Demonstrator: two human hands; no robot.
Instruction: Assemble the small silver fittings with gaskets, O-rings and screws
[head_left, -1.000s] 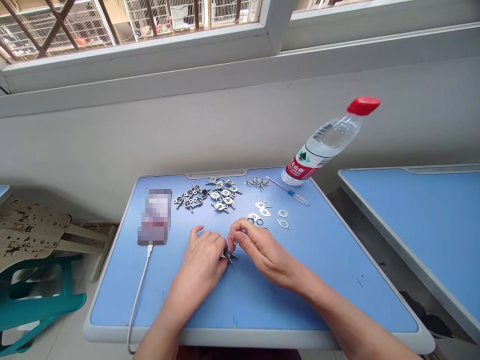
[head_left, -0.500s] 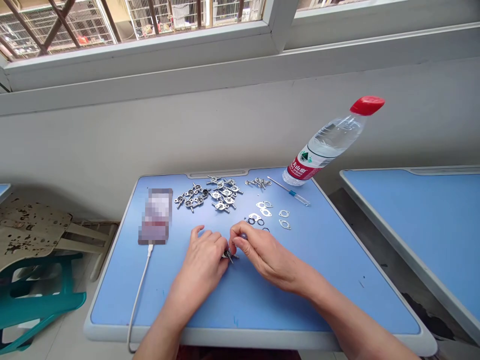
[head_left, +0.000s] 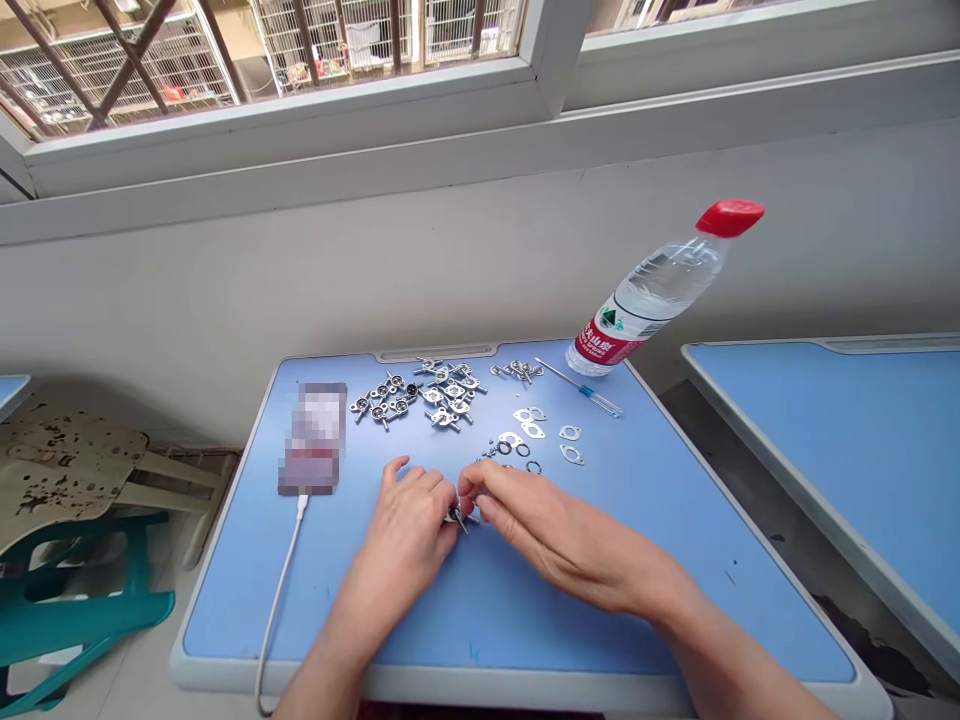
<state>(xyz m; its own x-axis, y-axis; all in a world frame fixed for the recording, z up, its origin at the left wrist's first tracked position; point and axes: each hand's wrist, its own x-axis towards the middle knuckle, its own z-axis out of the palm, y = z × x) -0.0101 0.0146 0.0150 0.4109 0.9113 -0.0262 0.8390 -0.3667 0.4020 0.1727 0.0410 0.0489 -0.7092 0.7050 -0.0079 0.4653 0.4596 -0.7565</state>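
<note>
Near the middle of the blue table, my left hand (head_left: 409,525) is closed around a small metal fitting (head_left: 454,515) with a round dark opening and thin stems sticking out. My right hand (head_left: 551,525) is beside it, thumb and fingertips pinched together at the fitting's right side. Whatever those fingertips hold is hidden. Just beyond the right hand lie dark rubber rings (head_left: 533,467), some tiny metal pieces (head_left: 489,449) and several flat oval metal plates (head_left: 572,455). Farther back is a cluster of similar metal fittings (head_left: 454,391).
Small metal parts (head_left: 517,370) and a thin tool with a blue middle (head_left: 589,388) lie at the back right, near a red-capped water bottle (head_left: 645,290). At left is a blurred-out phone-like object (head_left: 311,440) with a white cable (head_left: 283,590). A teal stool (head_left: 90,600) stands left of the table.
My right hand has turned and flattened slightly, its fingertips shifting a little at the fitting. More tiny pieces show beyond it. My left hand keeps its hold; the view has shifted slightly.
</note>
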